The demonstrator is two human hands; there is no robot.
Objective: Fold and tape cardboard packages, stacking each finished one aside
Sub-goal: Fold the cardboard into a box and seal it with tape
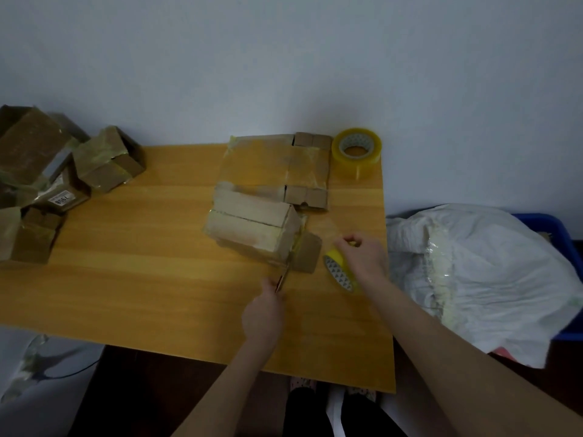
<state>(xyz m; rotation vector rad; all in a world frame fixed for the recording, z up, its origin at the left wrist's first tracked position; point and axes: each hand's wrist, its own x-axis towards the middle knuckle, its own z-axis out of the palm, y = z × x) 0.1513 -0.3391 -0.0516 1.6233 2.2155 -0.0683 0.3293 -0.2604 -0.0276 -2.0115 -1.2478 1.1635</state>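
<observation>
With taped packages (47, 178) piled at the tabletop's (151, 279) left, the box (252, 231) at its middle seems nearly sealed: right grip (362, 258) holds the tape roll (339, 272), left grip (263, 313) holds a thin blade (281, 279) by the box end, and flat cardboard (277, 165) waits behind.

Only legible txt: "7908", printed sideways on white label (61, 200), stuck on cardboard box (79, 187), left pile. Remainder unreadable.

Wooden table (142, 247) with folded box (252, 228), flat cardboard (277, 165), tape roll (356, 149), taped packages (107, 159).
</observation>
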